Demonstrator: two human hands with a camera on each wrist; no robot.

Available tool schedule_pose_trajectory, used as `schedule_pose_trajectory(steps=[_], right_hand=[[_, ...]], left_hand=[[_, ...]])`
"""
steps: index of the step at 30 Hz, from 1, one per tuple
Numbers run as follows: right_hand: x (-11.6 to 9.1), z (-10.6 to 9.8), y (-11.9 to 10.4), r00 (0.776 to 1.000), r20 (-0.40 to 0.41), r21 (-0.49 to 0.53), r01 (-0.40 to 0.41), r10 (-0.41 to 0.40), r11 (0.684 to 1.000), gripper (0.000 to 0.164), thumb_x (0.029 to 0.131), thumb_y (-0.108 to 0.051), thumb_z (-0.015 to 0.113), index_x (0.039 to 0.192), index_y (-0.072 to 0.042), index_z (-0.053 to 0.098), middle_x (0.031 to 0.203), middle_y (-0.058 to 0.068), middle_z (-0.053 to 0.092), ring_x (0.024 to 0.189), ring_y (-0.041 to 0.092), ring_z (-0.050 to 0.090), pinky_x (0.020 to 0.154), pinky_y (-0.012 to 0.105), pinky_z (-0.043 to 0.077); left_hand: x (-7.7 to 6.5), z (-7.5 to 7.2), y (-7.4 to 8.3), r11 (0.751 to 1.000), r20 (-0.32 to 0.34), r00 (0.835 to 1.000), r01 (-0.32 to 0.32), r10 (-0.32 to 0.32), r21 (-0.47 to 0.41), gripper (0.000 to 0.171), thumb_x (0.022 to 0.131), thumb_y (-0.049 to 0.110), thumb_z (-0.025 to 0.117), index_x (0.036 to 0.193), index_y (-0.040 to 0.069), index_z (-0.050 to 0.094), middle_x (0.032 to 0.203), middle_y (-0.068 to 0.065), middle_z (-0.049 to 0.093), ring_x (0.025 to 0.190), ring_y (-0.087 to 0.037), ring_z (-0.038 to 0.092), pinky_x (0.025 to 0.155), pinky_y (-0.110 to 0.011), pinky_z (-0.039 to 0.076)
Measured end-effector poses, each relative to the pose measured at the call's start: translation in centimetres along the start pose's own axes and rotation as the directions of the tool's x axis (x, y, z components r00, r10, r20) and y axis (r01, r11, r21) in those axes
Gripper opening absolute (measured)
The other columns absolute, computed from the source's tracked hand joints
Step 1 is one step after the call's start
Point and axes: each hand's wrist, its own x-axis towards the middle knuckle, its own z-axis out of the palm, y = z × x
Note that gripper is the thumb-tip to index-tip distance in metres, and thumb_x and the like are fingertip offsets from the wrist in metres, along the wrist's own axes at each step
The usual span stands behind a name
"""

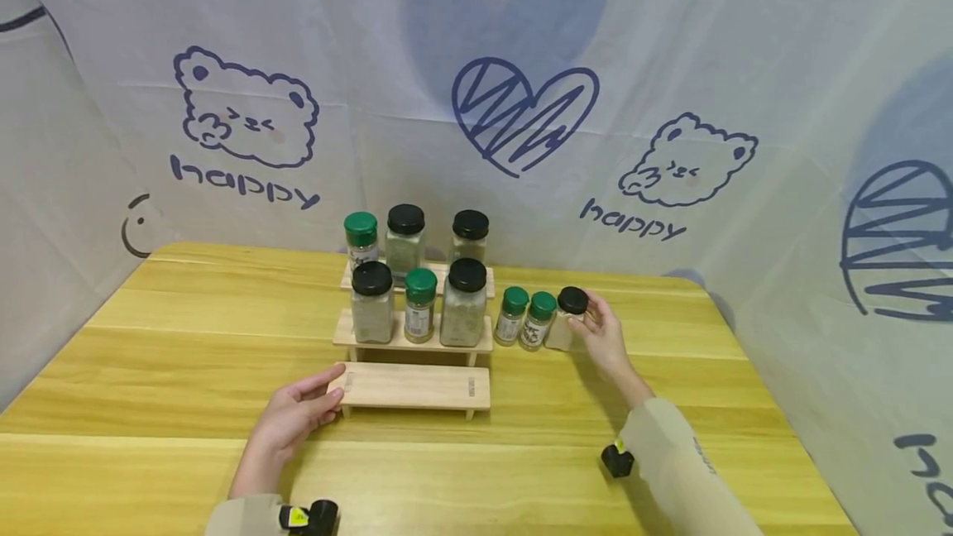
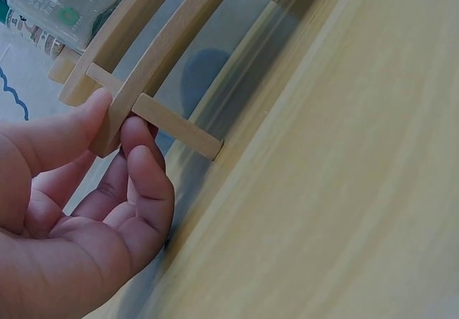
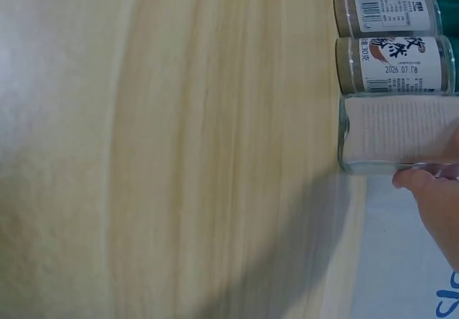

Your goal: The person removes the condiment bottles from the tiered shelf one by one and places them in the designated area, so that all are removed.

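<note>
Nearest, the left hand (image 1: 290,413) pinches the left end of the low wooden shelf (image 1: 409,387), thumb on top, fingers beneath: pale, smooth, probably light and stiff, so that end makes a fair hold. Farther, to the right, the right hand (image 1: 605,342) grips a squarish black-lidded jar (image 1: 558,335) on the counter (image 1: 521,486), beside two round green-capped jars (image 1: 537,327). Glass, likely slick and breakable; best held by its flat sides. Behind the bottles on higher tiers (image 1: 486,340) hangs soft printed cloth (image 1: 387,40).
</note>
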Motion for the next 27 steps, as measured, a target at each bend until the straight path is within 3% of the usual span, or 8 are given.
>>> schedule_pose_trajectory(steps=[6,11,16,20,22,27], right_hand=[[-0.2,-0.2,0.1,1.0,0.013,-0.009,0.011,-0.011,1.0,0.056,0.083,0.014,0.051,0.133,0.012,0.026,0.133,0.03,0.032,0.124,0.036,0.03,0.1,0.038,0.029],[-0.7,-0.5,0.0,1.0,0.01,-0.004,-0.029,0.029,1.0,0.057,0.084,0.012,0.052,0.134,0.012,0.024,0.134,0.032,0.028,0.123,0.039,0.029,0.1,0.037,0.03],[-1.6,-0.6,-0.4,0.997,-0.008,-0.025,-0.075,0.075,0.997,0.054,0.084,0.008,0.054,0.131,0.012,0.028,0.127,0.032,0.036,0.116,0.041,0.038,0.089,0.024,0.042],[-2.2,-0.5,-0.7,0.996,-0.037,-0.024,-0.087,0.086,0.996,0.05,0.085,0.006,0.055,0.128,0.012,0.032,0.122,0.031,0.041,0.111,0.041,0.043,0.08,0.016,0.045],[-2.5,-0.5,-0.7,0.995,-0.051,-0.027,-0.09,0.088,0.996,0.048,0.085,0.005,0.055,0.126,0.012,0.033,0.12,0.031,0.042,0.108,0.037,0.046,0.078,0.016,0.045],[-3.1,-0.5,-0.8,0.99,-0.076,-0.014,-0.12,0.119,0.993,0.042,0.086,0.002,0.054,0.124,0.011,0.037,0.117,0.028,0.044,0.091,0.012,0.054,0.078,0.024,0.049]], left_hand=[[0.0,0.1,0.0,1.0,-0.001,1.0,0.004,-0.004,-0.009,0.049,0.086,0.003,0.058,0.129,-0.006,0.036,0.136,-0.019,0.035,0.076,-0.006,0.054,0.067,-0.022,0.049],[-0.1,0.1,0.0,1.0,0.001,1.0,0.006,-0.006,-0.01,0.049,0.086,0.003,0.057,0.129,-0.006,0.036,0.136,-0.02,0.034,0.076,-0.007,0.054,0.066,-0.022,0.048],[-0.1,0.1,0.0,1.0,0.003,1.0,0.004,-0.004,-0.025,0.049,0.086,0.002,0.057,0.13,-0.006,0.035,0.138,-0.021,0.03,0.076,-0.007,0.054,0.066,-0.022,0.049],[-0.1,0.1,0.1,1.0,-0.002,1.0,0.0,0.0,-0.024,0.049,0.086,0.002,0.057,0.129,-0.006,0.035,0.137,-0.022,0.031,0.076,-0.006,0.054,0.066,-0.022,0.049],[-0.1,0.1,0.1,1.0,-0.004,1.0,-0.001,0.001,-0.019,0.049,0.086,0.002,0.057,0.129,-0.006,0.035,0.137,-0.022,0.031,0.076,-0.006,0.054,0.066,-0.022,0.049],[-0.1,0.1,0.1,1.0,-0.001,1.0,0.004,-0.004,-0.018,0.049,0.086,0.002,0.057,0.13,-0.006,0.035,0.137,-0.022,0.03,0.077,-0.006,0.054,0.066,-0.022,0.049]])
